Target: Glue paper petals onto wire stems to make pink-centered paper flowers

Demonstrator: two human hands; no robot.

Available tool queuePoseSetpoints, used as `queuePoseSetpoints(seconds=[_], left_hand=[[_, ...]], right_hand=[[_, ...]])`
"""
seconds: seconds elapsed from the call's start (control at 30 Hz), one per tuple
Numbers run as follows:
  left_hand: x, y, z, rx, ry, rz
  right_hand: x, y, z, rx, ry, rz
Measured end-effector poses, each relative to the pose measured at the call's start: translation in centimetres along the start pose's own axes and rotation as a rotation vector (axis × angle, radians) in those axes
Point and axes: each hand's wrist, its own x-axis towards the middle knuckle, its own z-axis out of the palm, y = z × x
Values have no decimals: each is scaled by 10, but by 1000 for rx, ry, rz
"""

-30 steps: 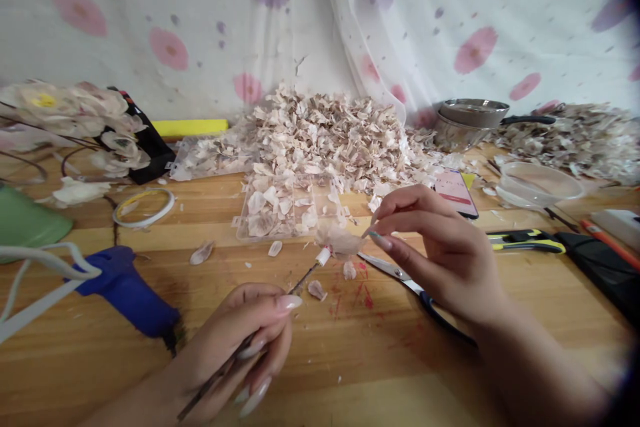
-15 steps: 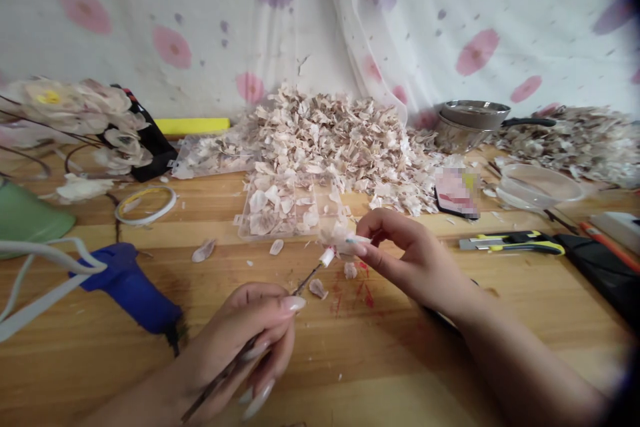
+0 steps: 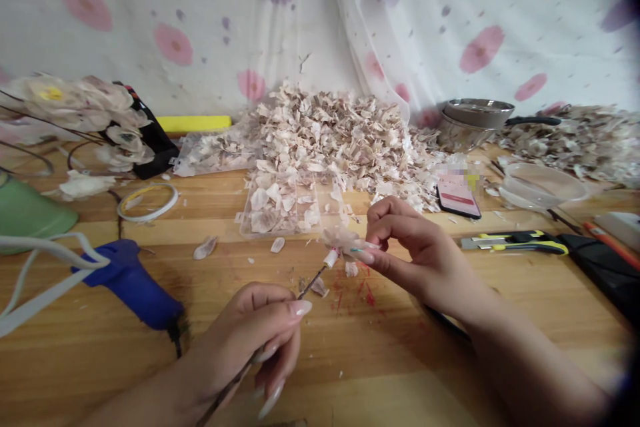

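A thin dark stem (image 3: 312,283) with a white wrapped tip slants up from my left hand (image 3: 255,340), whose thumb and fingers pinch it. Pale translucent petals (image 3: 341,239) form a small flower at the tip. My right hand (image 3: 415,250) has thumb and forefinger closed on a petal at the flower's right side. Loose petals (image 3: 320,287) lie on the wood just below. Behind the flower stands a clear compartment box (image 3: 244,213) with petals in it, in front of a large heap of dried petals (image 3: 330,133).
A blue glue gun (image 3: 140,287), a tape ring (image 3: 173,200) and a green container (image 3: 30,217) are on the left, below finished flowers (image 3: 75,103). On the right are a phone (image 3: 457,200), a yellow-black cutter (image 3: 515,242), a clear bowl (image 3: 543,187) and a metal pot (image 3: 475,121).
The right hand's fingers have shifted slightly at the flower's edge. The view has moved a little, and the left hand still grips the stem.
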Motion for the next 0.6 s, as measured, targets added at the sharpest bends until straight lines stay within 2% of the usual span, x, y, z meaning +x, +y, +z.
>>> queuePoseSetpoints(seconds=[0.2,0.6], left_hand=[[-1,-2,1,81,-5,-3],[-2,2,3,110,16,-41]], right_hand=[[-1,0,2,-45,-44,53],[2,2,2,-156,-18,59]])
